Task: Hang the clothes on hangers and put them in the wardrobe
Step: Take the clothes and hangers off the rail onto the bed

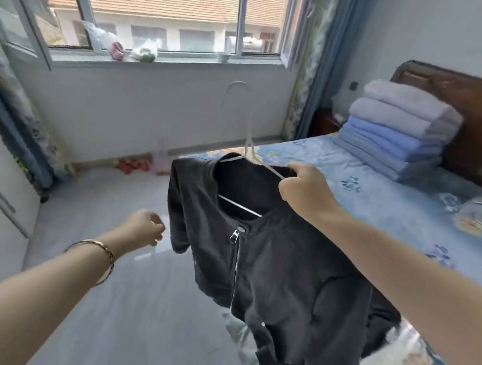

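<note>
A black zip-up jacket [280, 271] hangs on a white hanger [246, 143], whose hook points up in front of the wall. My right hand [303, 191] grips the jacket's right shoulder together with the hanger arm. The left shoulder is draped over the other hanger arm. My left hand [144, 227], with a bracelet on its wrist, floats just left of the left sleeve with curled fingers and holds nothing. The jacket's hem trails down to the bed edge. A pale wardrobe panel [1, 203] shows at the far left.
A bed with a blue floral cover [373, 195] fills the right side, with a stack of folded blankets [398, 134] against the wooden headboard. More clothes lie on the bed's near corner [242, 338]. Grey floor [102, 300] spreads below. The windowsill [157, 60] holds bags.
</note>
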{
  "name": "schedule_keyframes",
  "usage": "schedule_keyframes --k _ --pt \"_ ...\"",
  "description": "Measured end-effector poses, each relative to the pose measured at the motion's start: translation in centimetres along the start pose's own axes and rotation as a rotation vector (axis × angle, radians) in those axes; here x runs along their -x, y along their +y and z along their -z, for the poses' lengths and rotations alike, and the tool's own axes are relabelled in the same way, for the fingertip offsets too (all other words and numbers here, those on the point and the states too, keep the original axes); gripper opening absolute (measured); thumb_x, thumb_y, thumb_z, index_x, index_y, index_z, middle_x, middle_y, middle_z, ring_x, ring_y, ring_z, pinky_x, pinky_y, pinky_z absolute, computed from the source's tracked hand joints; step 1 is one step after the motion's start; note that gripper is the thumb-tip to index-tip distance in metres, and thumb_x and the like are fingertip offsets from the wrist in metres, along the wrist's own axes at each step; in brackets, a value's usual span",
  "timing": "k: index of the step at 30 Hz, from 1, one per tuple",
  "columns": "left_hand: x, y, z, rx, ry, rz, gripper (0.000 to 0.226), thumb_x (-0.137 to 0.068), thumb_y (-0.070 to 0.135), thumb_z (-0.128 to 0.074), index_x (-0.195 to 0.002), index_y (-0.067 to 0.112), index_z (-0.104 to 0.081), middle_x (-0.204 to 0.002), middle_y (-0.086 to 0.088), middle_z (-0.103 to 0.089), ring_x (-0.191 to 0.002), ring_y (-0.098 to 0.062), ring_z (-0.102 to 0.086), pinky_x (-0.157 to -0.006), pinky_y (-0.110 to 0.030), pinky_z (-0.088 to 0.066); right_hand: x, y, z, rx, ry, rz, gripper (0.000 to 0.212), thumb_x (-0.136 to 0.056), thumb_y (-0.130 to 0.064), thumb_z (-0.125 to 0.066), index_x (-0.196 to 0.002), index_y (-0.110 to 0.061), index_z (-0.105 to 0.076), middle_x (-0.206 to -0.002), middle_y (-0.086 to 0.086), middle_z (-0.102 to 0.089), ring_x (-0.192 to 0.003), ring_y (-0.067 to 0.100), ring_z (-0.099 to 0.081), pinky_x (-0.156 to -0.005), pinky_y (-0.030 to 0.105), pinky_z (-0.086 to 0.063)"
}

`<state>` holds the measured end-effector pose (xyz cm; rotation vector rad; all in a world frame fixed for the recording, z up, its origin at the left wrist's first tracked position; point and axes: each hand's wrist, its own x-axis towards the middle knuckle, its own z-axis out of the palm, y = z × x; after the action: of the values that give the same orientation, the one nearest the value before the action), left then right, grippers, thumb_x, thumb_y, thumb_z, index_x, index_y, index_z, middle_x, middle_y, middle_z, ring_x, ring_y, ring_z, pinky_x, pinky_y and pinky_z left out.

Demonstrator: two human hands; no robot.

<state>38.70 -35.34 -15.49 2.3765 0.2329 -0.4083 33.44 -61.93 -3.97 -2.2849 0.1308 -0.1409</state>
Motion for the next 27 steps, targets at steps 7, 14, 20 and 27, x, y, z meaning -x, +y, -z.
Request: schedule_keyframes --k 7,14,20,27 --pt "-1.9 6.2 -7.1 -0.016 -0.245 -0.177 0.015 -0.077 0.018 -0.055 -0.074 0.004 -0.061 -0.075 -0.016 -0.066 -0.065 -0.023 -0.058 -0.05 -0.021 -0.039 -1.1 11.8 4.8 0.147 0.345 -0.277 0.022 -0.073 0.006 -0.041 -0.061 -0.012 -0.038 -0.062 0.003 -0.041 -0.066 0.027 -0.037 -0.056 0.032 -0.027" --pt "-5.9 11.1 -14.4 -0.153 -0.427 -0.133 0.018 -0.09 0.008 -0.047 -0.078 0.008 -0.06 -0.071 -0.002 -0.066 -0.063 -0.014 -0.062 -0.054 -0.02 -0.044 -2.8 26.1 8.7 0.177 0.451 -0.606 0.012 -0.079 0.004 -0.043 -0.072 -0.005 -0.047 -0.08 0.015 -0.049 -0.075 0.03 -0.042 -0.063 0.029 -0.03" --pt "-9.9 17.0 -21.3 -0.138 -0.41 -0.029 0.019 -0.093 0.007 -0.047 -0.079 0.004 -0.058 -0.073 -0.007 -0.064 -0.06 -0.016 -0.059 -0.037 -0.013 -0.043 -7.2 38.5 11.7 0.182 0.38 -0.705 0.016 -0.081 0.003 -0.047 -0.091 -0.003 -0.058 -0.093 0.02 -0.056 -0.1 0.037 -0.055 -0.07 0.027 -0.032" --pt "-16.2 20.3 -31.0 -0.123 -0.367 0.062 0.02 -0.088 0.007 -0.049 -0.079 0.002 -0.066 -0.075 -0.012 -0.072 -0.071 -0.028 -0.066 -0.068 -0.032 -0.053 -12.4 51.4 12.8 0.204 0.361 -0.844 0.03 -0.08 0.007 -0.047 -0.106 0.0 -0.062 -0.111 0.022 -0.062 -0.104 0.037 -0.056 -0.083 0.035 -0.043"
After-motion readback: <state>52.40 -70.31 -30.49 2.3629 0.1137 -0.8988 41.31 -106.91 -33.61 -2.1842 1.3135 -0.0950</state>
